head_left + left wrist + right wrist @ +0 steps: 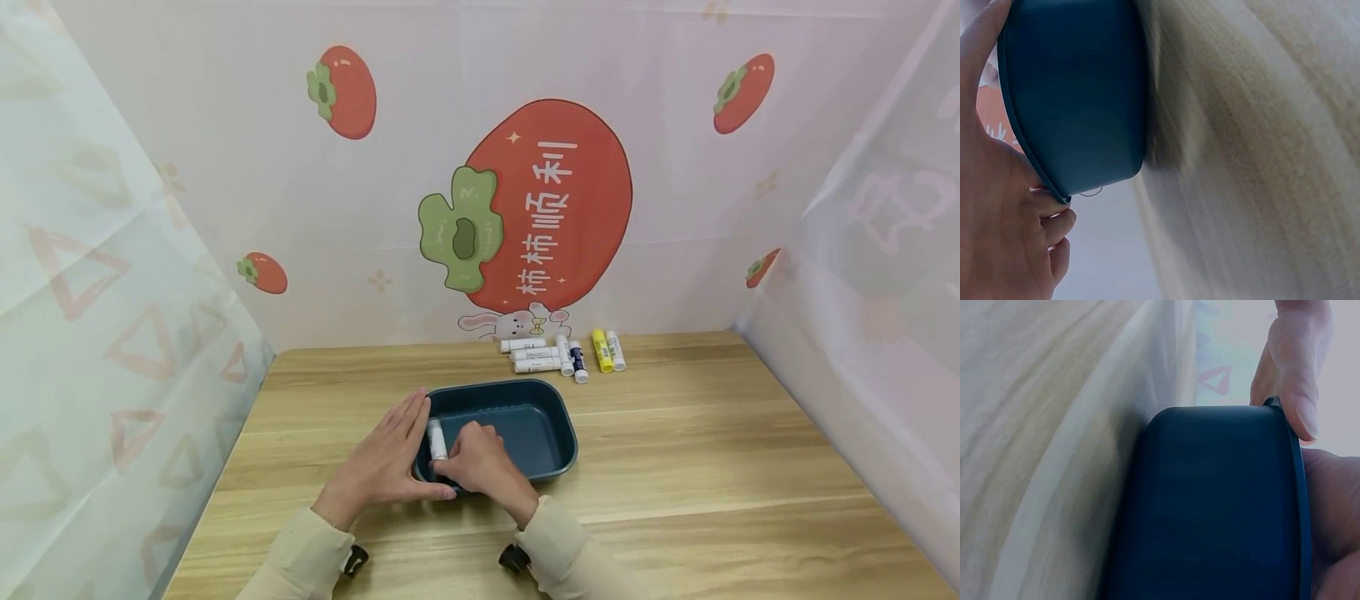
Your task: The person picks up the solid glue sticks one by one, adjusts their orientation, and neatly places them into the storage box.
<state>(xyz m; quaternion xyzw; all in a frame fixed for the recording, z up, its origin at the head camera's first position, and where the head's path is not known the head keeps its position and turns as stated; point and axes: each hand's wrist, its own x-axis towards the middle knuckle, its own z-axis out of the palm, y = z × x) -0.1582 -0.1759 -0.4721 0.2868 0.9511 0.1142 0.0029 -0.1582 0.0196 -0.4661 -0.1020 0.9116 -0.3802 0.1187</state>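
A dark teal plastic tray (528, 429) rests on the table, its left end between my hands. A white glue stick (437, 439) lies along the inside of that left end. My right hand (480, 457) reaches over the near rim and pinches the stick's near end; its fingertips are partly hidden. My left hand (386, 454) rests against the tray's left rim, fingers extended along it and thumb by the near corner. The left wrist view shows the tray's outer wall (1079, 94) beside the left palm. In the right wrist view, the left thumb (1307, 415) touches the rim.
Behind the tray lie several white glue sticks (536, 353), a dark blue one (577, 360) and a yellow one (602, 350) with a white one (616, 350) beside it. The wooden table (697, 467) meets a printed cloth backdrop (405, 167) at the back.
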